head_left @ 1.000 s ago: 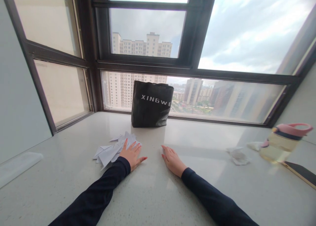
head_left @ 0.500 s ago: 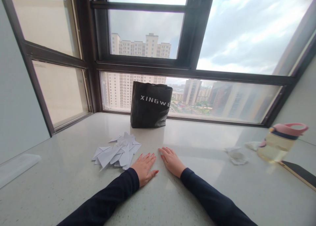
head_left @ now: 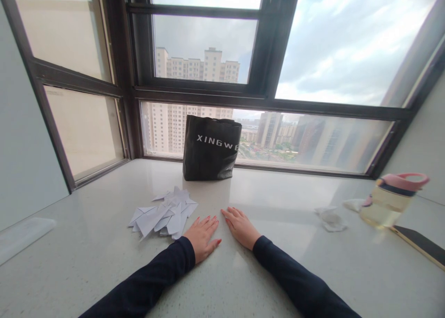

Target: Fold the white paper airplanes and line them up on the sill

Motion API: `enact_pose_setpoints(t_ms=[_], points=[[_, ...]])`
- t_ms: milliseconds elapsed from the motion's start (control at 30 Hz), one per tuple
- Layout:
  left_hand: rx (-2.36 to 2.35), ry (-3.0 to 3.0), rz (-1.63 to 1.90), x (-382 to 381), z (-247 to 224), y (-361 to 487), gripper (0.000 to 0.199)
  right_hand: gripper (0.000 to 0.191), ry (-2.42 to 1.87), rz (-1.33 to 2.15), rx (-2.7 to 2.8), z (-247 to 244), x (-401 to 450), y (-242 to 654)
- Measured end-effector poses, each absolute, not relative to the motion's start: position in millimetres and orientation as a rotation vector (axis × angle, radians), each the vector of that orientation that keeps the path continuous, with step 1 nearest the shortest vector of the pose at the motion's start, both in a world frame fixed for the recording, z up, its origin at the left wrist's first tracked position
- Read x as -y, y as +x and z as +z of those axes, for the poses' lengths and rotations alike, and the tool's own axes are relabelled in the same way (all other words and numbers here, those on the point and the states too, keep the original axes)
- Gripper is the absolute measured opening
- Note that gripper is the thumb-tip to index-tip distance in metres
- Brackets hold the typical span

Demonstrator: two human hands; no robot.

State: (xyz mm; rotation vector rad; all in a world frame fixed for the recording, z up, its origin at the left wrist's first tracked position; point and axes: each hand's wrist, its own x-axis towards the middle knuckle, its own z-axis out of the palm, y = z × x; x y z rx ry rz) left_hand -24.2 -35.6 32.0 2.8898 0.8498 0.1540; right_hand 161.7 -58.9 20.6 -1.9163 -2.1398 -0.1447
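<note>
My left hand [head_left: 203,238] lies flat on the pale speckled sill [head_left: 222,285], fingers a little spread, holding nothing. Just to its left is a loose pile of folded white papers [head_left: 165,214]. To the right of it my right hand [head_left: 241,226] rests palm down, empty, its fingertips pointing up and to the left. The two hands are close but apart. Beyond them a black bag [head_left: 211,151] with white lettering stands upright against the window.
At the right stand a bottle [head_left: 387,206] with a pink lid and, beside it, a dark phone [head_left: 422,244]. Crumpled white tissue [head_left: 332,219] lies left of the bottle. A flat translucent item [head_left: 26,237] is at the far left.
</note>
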Motion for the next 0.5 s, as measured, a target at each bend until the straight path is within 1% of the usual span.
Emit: enact_pose_setpoints(t_ms=[500], points=[[-0.843,2.908,0.169,33.7,29.7,-25.0,0.055,0.04,-1.909,-0.167,2.128,21.5,60.0,160.8]])
